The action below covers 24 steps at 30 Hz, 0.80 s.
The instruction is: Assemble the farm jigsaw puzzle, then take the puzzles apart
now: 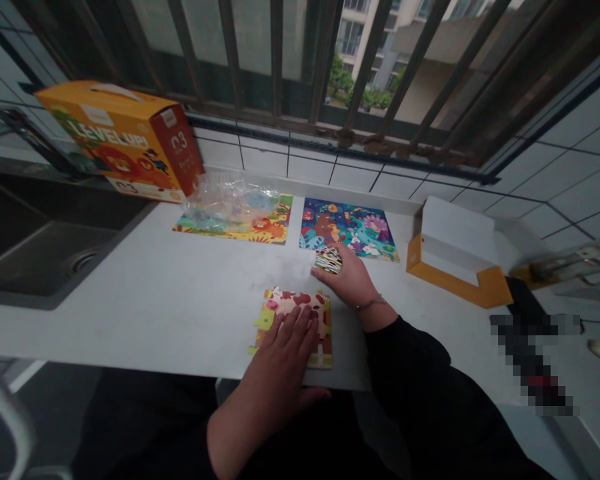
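Observation:
Near the front edge of the counter lies a partly joined jigsaw puzzle (307,301) with a brown-and-white cow on it. Tabs stick out along its left side. My left hand (285,347) rests flat on it, fingers stretched out, covering its lower middle. Just beyond the puzzle's upper right corner, my right hand (347,277) is closed around a small stack of puzzle pieces (329,261), seen edge-on as striped layers. The picture on those pieces cannot be made out.
Two picture sheets, one yellow-green (275,230) and one dark blue (350,227), lie at the back. Crumpled clear plastic (220,203) covers part of the first. An orange box (125,143) stands by the sink (65,267). An open orange-and-white box (455,260) sits at right.

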Each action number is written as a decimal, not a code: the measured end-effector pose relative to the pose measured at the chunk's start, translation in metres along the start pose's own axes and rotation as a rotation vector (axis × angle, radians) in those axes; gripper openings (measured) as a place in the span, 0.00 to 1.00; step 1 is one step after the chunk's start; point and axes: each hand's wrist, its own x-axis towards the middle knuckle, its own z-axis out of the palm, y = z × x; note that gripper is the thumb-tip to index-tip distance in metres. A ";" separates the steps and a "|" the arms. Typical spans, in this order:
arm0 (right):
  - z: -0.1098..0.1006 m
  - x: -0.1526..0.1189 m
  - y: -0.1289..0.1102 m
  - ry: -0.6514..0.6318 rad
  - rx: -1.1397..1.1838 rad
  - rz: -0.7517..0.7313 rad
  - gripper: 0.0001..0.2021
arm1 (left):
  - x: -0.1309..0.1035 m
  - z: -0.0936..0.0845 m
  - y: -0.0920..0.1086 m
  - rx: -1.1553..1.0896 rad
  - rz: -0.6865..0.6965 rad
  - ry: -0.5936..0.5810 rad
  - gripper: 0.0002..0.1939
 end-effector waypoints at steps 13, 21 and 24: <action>-0.001 0.000 -0.001 -0.019 0.034 0.040 0.28 | -0.044 0.028 -0.012 0.092 0.116 0.081 0.47; 0.000 -0.001 -0.002 -0.029 0.024 0.047 0.29 | -0.027 0.020 -0.038 0.021 0.091 0.115 0.43; 0.000 -0.001 -0.002 -0.027 0.024 0.047 0.29 | -0.014 0.010 -0.048 0.003 0.067 0.089 0.45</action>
